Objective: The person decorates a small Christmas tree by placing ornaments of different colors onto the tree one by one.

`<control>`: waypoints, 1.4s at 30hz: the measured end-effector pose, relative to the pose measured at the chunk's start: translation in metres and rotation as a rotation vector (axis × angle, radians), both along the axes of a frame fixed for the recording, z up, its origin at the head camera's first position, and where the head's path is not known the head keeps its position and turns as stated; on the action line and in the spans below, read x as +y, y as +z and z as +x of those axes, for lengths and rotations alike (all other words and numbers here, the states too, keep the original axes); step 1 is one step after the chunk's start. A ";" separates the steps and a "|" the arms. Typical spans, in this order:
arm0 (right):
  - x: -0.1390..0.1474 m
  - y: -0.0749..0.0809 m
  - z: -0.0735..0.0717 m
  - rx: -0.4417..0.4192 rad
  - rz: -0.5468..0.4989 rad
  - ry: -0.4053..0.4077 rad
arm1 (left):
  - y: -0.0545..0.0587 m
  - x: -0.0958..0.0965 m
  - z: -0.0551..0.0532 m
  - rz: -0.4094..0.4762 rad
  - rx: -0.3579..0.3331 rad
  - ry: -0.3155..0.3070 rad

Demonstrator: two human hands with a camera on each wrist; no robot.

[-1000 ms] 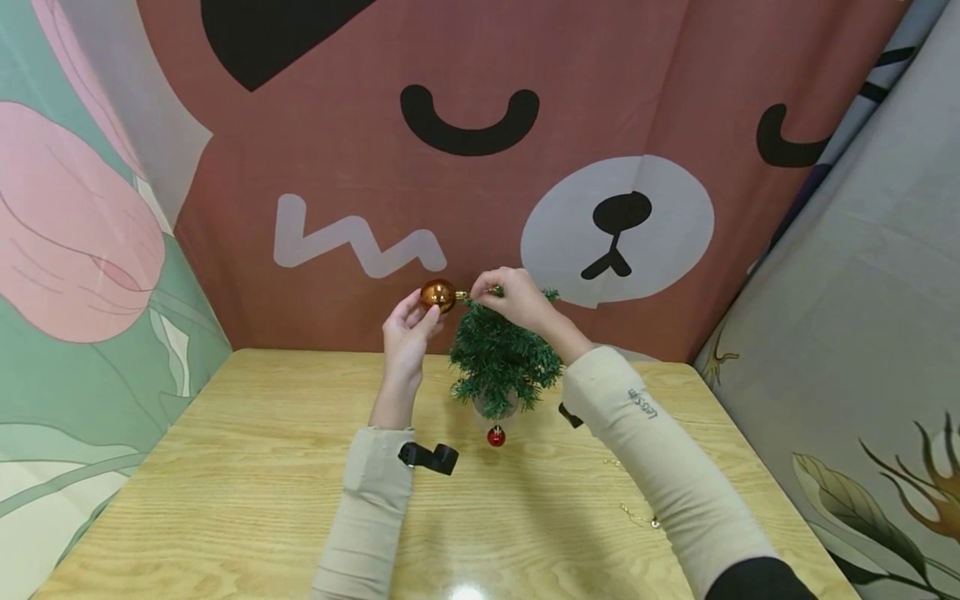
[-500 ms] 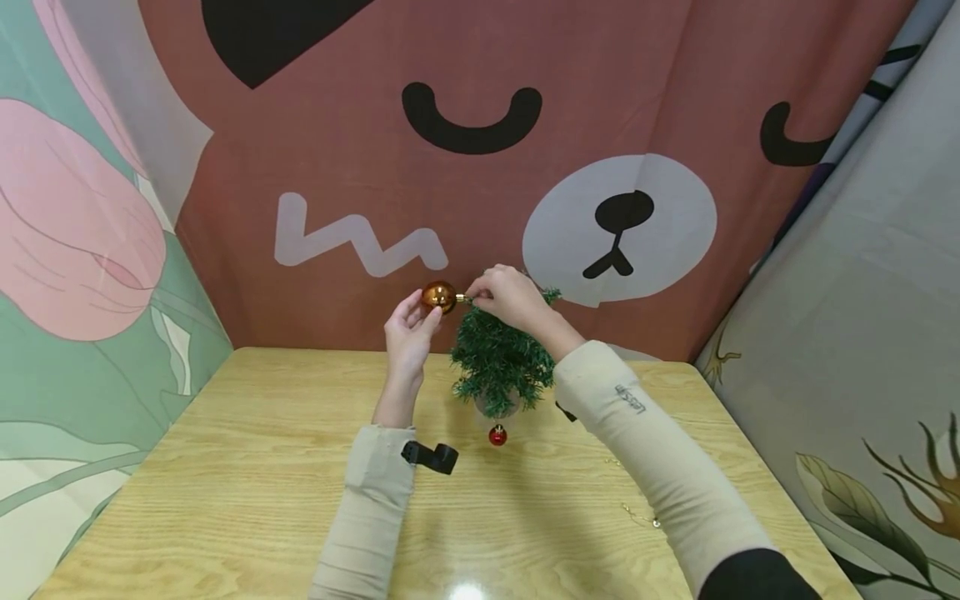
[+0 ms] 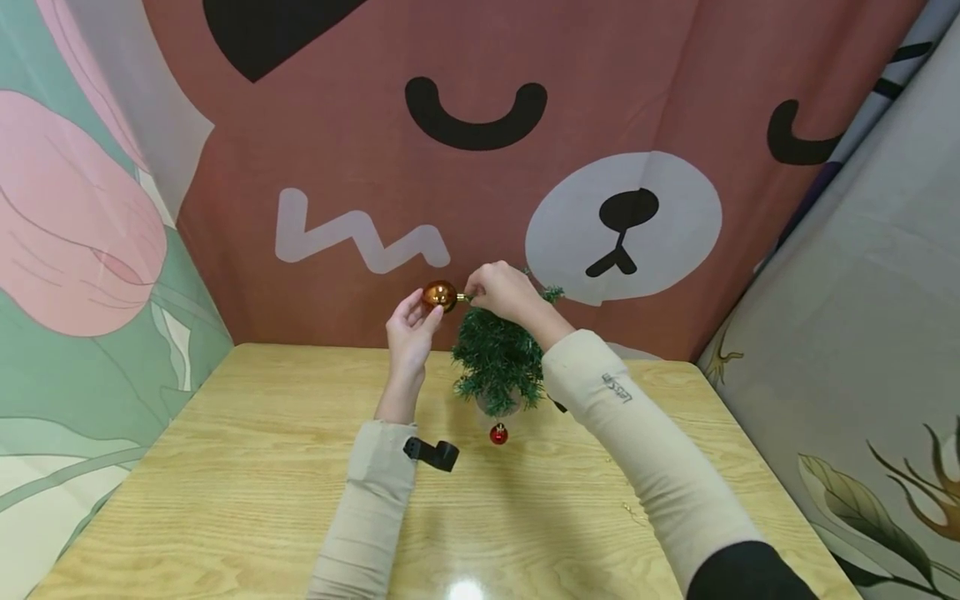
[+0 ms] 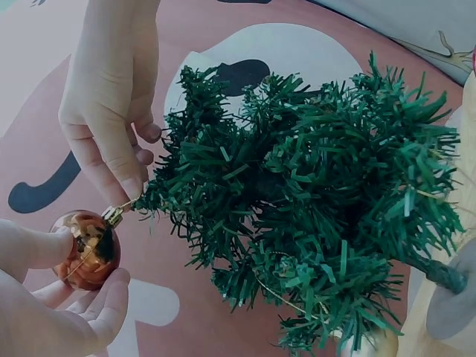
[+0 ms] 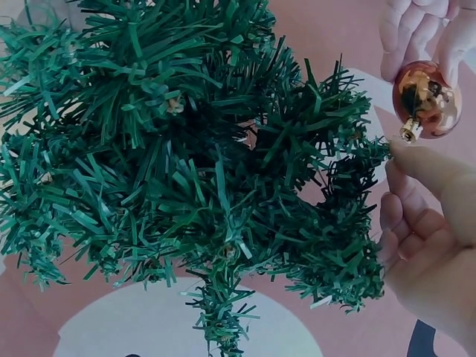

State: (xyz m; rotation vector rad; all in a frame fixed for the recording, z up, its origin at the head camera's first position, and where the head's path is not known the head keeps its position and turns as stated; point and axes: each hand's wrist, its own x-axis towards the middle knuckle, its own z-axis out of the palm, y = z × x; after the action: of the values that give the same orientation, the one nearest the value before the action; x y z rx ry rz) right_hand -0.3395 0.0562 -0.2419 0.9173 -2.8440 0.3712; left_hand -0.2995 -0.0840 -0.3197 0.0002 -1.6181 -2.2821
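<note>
A shiny copper-gold bauble [image 3: 440, 296] is held between the thumb and fingers of my left hand [image 3: 408, 337], left of the treetop. Its gold cap [image 4: 113, 215] points at a branch tip of the small green artificial Christmas tree [image 3: 495, 354]. My right hand [image 3: 506, 292] reaches over the tree and pinches at the bauble's thin gold string, right beside the cap and the branch tip. Fingertips partly hide the string, and whether it is looped over the branch is unclear. In the right wrist view, the bauble [image 5: 428, 100] sits just above my right thumb.
A small red bauble [image 3: 498, 433] is at the tree's lower front. Thin gold strings [image 3: 630, 512] lie on the wooden table [image 3: 247, 500] near my right forearm. Printed cloth [image 3: 360, 167] hangs behind the table and at both sides.
My right hand has shifted slightly left, closer to the bauble's cap, and the right forearm has swung inward. My left hand keeps its hold on the bauble almost in place.
</note>
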 end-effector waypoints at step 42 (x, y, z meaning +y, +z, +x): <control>0.000 -0.003 -0.005 -0.086 -0.008 -0.056 | -0.025 -0.001 -0.004 -0.039 -0.119 -0.052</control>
State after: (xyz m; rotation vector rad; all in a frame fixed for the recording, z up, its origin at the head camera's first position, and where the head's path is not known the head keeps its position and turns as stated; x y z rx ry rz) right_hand -0.3445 0.0564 -0.2450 0.8381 -2.9364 0.4253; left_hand -0.3038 -0.0851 -0.3451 0.0870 -1.7405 -2.3291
